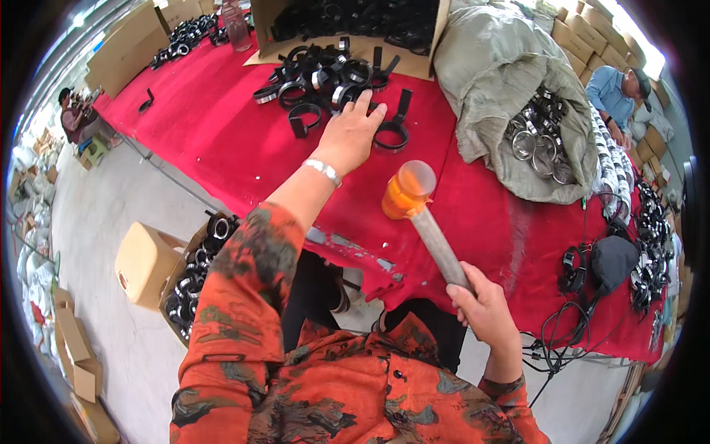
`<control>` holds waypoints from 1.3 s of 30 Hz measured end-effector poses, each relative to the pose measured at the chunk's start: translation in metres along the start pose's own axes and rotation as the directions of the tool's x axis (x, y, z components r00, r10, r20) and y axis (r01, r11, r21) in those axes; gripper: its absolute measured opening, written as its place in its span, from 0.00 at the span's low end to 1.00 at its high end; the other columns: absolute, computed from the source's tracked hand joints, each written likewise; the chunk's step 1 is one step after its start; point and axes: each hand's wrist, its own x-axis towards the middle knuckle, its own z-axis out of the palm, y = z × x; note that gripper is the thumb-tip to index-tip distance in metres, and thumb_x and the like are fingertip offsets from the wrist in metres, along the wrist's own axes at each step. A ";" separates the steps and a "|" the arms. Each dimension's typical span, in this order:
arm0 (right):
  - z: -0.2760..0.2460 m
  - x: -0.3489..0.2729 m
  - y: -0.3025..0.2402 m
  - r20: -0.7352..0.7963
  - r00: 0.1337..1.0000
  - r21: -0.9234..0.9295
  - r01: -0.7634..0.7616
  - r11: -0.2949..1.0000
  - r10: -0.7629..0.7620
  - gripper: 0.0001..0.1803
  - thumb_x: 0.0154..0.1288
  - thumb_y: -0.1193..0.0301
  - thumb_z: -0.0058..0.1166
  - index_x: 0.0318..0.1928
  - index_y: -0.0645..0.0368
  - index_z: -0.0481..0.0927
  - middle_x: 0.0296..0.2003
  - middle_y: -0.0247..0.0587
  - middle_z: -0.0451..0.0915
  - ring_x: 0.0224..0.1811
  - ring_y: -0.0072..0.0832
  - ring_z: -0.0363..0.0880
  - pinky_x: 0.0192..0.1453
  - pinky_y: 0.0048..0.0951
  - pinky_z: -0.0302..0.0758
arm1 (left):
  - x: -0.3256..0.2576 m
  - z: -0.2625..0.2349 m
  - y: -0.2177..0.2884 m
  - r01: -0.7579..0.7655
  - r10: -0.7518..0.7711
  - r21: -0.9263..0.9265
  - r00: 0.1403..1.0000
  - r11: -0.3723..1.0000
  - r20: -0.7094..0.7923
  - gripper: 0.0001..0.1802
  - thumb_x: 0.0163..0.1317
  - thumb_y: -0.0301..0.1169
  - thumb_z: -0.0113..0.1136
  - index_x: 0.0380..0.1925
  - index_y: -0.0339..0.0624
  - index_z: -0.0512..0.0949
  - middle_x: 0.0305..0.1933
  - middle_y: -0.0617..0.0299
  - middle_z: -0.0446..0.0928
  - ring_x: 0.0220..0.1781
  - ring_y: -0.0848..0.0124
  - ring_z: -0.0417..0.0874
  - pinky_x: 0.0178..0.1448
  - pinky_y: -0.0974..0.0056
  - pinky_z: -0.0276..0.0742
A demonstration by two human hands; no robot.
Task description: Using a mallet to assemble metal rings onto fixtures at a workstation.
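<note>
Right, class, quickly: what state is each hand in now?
Left hand: at the pile of black rings; whether it holds one cannot be told.
Right hand: closed, holding the orange-headed mallet.

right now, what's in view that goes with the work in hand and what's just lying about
Seems part of the work:
- orange-headed mallet, held in the right hand
- pile of black rings, at the left hand

Probably just lying about:
- beige plastic container
- clear bottle
- cardboard box on the floor
</note>
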 end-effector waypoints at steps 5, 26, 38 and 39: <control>-0.008 0.001 0.001 0.082 0.997 0.047 -0.003 0.999 -0.001 0.26 0.65 0.64 0.56 0.58 0.67 0.70 0.24 0.33 0.74 0.21 0.17 0.72 0.26 0.22 0.71 | 0.006 0.005 0.013 0.001 0.012 -0.019 0.771 1.000 0.636 0.06 0.55 0.29 0.55 0.26 0.40 0.79 0.32 0.51 0.78 0.37 0.55 0.82 0.43 0.55 0.79; 0.036 -0.007 -0.010 0.137 0.991 0.123 -0.027 0.992 0.010 0.25 0.66 0.67 0.53 0.60 0.66 0.68 0.26 0.31 0.73 0.22 0.14 0.71 0.24 0.19 0.69 | -0.197 -0.129 0.048 0.701 -0.599 -0.652 0.398 -0.289 0.695 0.17 0.72 0.43 0.46 0.34 0.40 0.73 0.27 0.64 0.73 0.28 0.75 0.73 0.35 0.71 0.71; 0.050 -0.008 -0.010 0.143 0.854 -0.351 0.516 0.781 -0.500 0.28 0.64 0.73 0.55 0.62 0.67 0.66 0.37 0.52 0.80 0.30 0.32 0.79 0.41 0.30 0.76 | -0.218 -0.104 0.040 0.677 -0.537 -0.686 0.487 -0.267 0.689 0.21 0.72 0.46 0.45 0.27 0.42 0.71 0.22 0.68 0.68 0.25 0.78 0.70 0.32 0.71 0.68; 0.057 -0.009 -0.011 0.159 0.931 -0.325 0.362 0.874 -0.327 0.26 0.64 0.71 0.56 0.61 0.65 0.68 0.39 0.56 0.80 0.33 0.38 0.80 0.44 0.33 0.76 | -0.218 -0.104 0.041 0.680 -0.536 -0.683 0.484 -0.268 0.692 0.21 0.72 0.45 0.45 0.27 0.42 0.71 0.22 0.68 0.68 0.25 0.78 0.70 0.31 0.71 0.68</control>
